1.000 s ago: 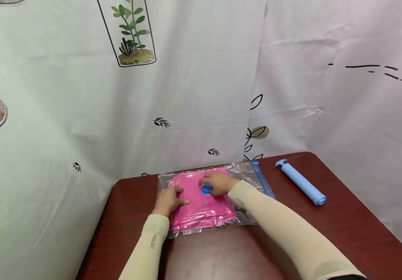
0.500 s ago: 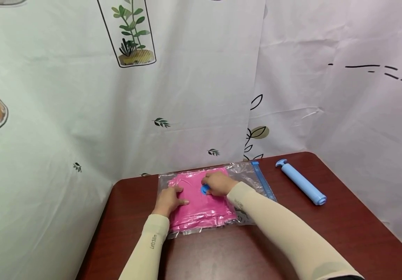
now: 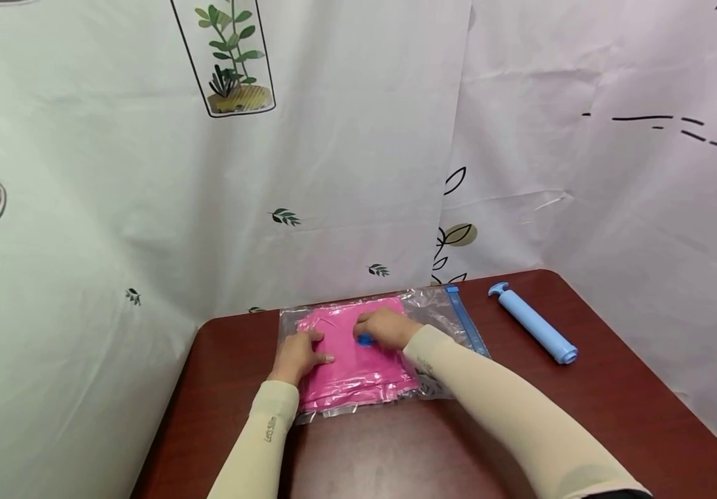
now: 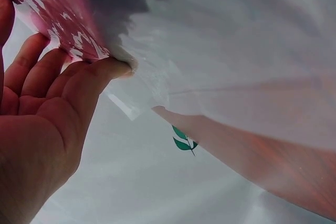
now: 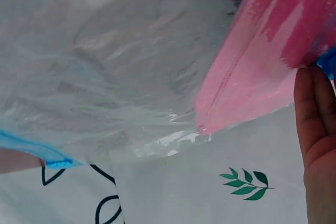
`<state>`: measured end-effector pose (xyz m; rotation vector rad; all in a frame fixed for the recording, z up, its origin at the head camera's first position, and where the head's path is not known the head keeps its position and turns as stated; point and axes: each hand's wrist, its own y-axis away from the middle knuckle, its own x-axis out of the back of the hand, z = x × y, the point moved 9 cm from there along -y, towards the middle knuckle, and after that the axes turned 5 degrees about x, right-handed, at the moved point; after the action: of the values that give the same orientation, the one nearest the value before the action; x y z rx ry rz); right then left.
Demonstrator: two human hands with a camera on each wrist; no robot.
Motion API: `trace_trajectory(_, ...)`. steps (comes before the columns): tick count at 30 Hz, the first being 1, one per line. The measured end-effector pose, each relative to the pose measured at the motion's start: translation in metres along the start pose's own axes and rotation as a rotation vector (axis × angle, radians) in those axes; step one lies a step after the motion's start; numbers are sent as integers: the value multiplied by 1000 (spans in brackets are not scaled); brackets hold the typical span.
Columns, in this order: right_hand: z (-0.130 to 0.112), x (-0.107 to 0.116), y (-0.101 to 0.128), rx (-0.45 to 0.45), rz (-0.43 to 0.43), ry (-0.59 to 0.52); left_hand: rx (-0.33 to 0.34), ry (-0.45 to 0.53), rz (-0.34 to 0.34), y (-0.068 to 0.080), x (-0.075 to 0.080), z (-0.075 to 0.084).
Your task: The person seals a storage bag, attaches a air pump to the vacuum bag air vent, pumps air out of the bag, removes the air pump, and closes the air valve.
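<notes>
A clear vacuum storage bag (image 3: 430, 303) lies flat on the table with folded pink cloth (image 3: 349, 374) inside it. My left hand (image 3: 296, 355) rests on the bag's left part, thumb and fingers spread over the pink cloth. In the left wrist view, the fingers of that hand (image 4: 58, 98) touch the film from the side. My right hand (image 3: 386, 328) grips the round blue valve cap (image 3: 365, 339) in the middle of the pink area, covering part of it. At the edge of the right wrist view, the fingertips touch the blue cap (image 5: 328, 62).
A light blue hand pump (image 3: 536, 326) lies on the table to the right of the bag. The bag's blue zip strip (image 3: 467, 322) runs along its right end. A patterned white curtain (image 3: 346, 173) hangs behind the dark red table (image 3: 358, 457).
My right hand has turned slightly about the blue valve cap and now hides more of it. The left hand keeps its place on the bag. The head view has shifted a little.
</notes>
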<state>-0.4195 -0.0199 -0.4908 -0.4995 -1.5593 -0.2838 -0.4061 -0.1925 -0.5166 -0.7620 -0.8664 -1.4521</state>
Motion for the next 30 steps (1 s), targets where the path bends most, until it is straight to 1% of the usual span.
trace_trajectory(2,1,-1,-1,-15,-3,7,3,-2,0,-1,0,-1)
trace_trajectory(4,3,-1,-1,-50,-9,23,3,3,2,-1,1,-2)
trace_trajectory(7,5,-2,-2,-121,-10,44,5,10,3,0,1,-2)
trace_trajectory(8,6,-1,-2,-146,-6,49,-15,4,18,-4,-2,-5)
trace_trajectory(10,8,-1,-3,-204,-8,59,-24,-6,22,-6,-4,-6)
trace_trajectory(13,10,-1,-5,-280,-11,77,-61,-41,47,-28,-23,-24)
trace_trajectory(14,11,-2,-6,-296,-13,82,-63,-43,52,-33,-27,-29)
trace_trajectory(15,12,-2,-6,-314,-21,71,-42,-39,36,-30,-25,-26)
trace_trajectory(17,13,-4,-7,-299,-35,36,-42,-42,34,-26,-25,-24)
trace_trajectory(20,13,-4,-7,-208,-73,-12,-10,-4,12,-3,-8,-4)
trace_trajectory(21,12,-2,-6,-171,-78,-24,-13,-1,8,2,-3,2)
trace_trajectory(23,8,3,-5,-91,-70,4,-10,16,8,1,-1,1)
trace_trajectory(25,5,7,-6,-58,-42,58,-23,6,23,-8,-3,-6)
trace_trajectory(27,4,9,-7,-76,-11,102,-39,-8,41,-19,-9,-18)
trace_trajectory(30,7,8,-8,-148,1,123,-66,-42,66,-30,-17,-29)
